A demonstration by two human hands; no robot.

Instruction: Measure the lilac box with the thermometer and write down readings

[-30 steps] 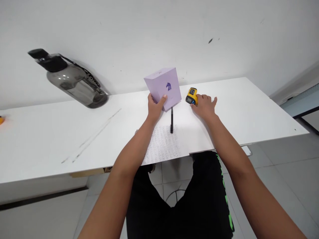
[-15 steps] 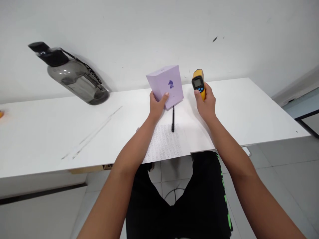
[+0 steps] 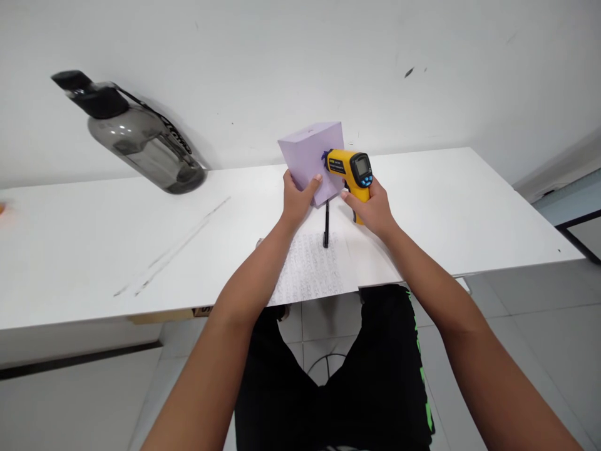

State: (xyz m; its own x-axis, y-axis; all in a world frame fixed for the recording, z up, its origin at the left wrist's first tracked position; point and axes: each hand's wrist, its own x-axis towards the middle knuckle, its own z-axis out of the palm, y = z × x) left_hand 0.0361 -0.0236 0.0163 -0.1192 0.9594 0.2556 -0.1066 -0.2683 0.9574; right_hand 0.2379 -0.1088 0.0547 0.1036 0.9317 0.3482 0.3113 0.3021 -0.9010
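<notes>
My left hand (image 3: 300, 197) grips the lower left of a lilac box (image 3: 305, 156), its thumb lying across the front face. In my right hand (image 3: 373, 203) is a yellow and black infrared thermometer (image 3: 346, 164), held by its handle. Its nose points left at the front of the box and covers part of the dark blue horse-head print; whether the two touch, I cannot tell. A small screen and blue buttons show on the thermometer's rear. Just below the box lies a black pen (image 3: 325, 228), with its lower end over a sheet of handwritten paper (image 3: 310, 269).
A grey see-through bottle (image 3: 145, 147) with a black cap and strap stands at the back left of the white table (image 3: 422, 219). Behind the table rises a white wall (image 3: 263, 62). Something orange (image 3: 2, 207) shows at the far left edge.
My right hand has brought the thermometer leftward and turned it, so its nose now faces the box. My left hand and the box have barely moved.
</notes>
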